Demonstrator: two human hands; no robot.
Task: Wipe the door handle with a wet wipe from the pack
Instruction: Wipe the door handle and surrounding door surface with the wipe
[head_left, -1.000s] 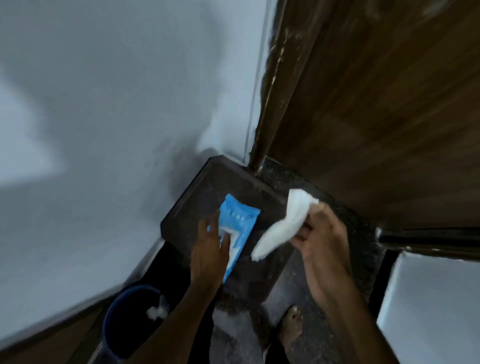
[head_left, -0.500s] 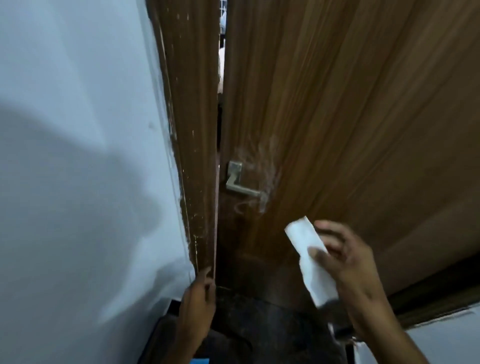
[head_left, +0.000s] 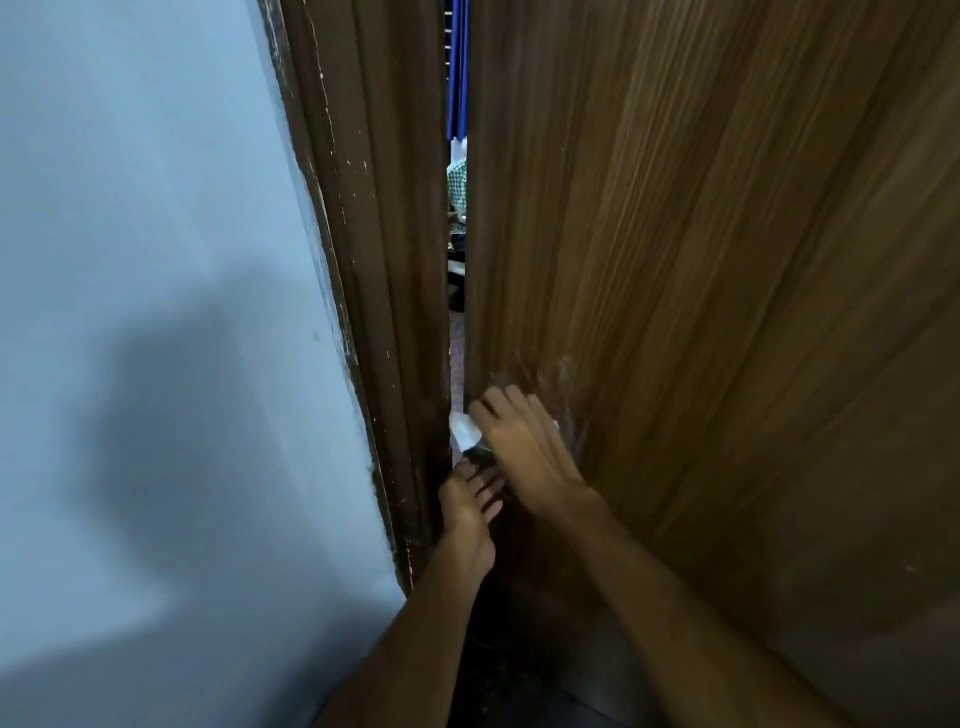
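right hand (head_left: 524, 447): fingers curled down over the door handle (head_left: 480, 453), pressing one wet wipe (head_left: 464, 428) onto it. a white corner of the wipe sticks out to the left of the knuckles, over the gap at the door's edge. the grip is narrow and closed around wipe and handle together. only a small dark-grey bit of the handle shows, just below the wipe and under the hand; the rest of it is covered.

left hand (head_left: 470, 506): directly below the right hand, at the door's edge, fingers pointing up toward the handle and loosely extended. fingertips are near or touching the underside of the handle area; cannot tell which, and cannot tell if it holds anything.

count: hands 2, wipes 1, handles 1 (partly seen).

door (head_left: 727, 312): one brown wood-grain leaf, slightly ajar. pale scuffed smears on the wood just above and right of the right hand. door frame (head_left: 374, 312): one, darker brown, chipped paint along its left edge. between frame and door a narrow vertical gap (head_left: 457, 208) shows blue fabric high up and a sliver of checked cloth lower down.

wall (head_left: 156, 260): pale blue-white, left of the frame, carrying a soft dark shadow. both forearms enter from the bottom edge.
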